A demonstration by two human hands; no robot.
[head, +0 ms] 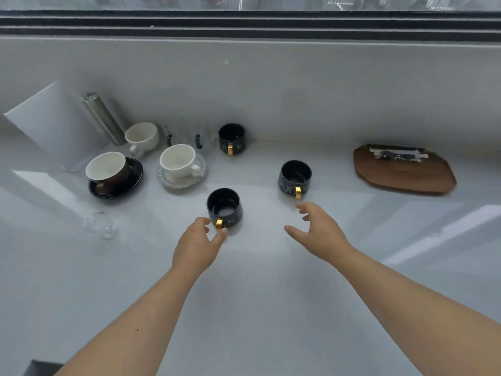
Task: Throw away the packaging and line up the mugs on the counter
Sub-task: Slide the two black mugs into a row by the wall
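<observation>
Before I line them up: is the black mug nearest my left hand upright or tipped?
Upright: the black mug shows its open mouth and empty inside.

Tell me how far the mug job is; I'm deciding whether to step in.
No packaging shows on the counter. The left hand pinches the near mug by its gold handle; the right hand is open, nearing the second mug. The back mug stands apart, so no line yet.

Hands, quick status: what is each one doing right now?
Left hand: fingers pinching the gold handle of the nearest black mug.
Right hand: open, empty, just short of the right black mug.
</observation>
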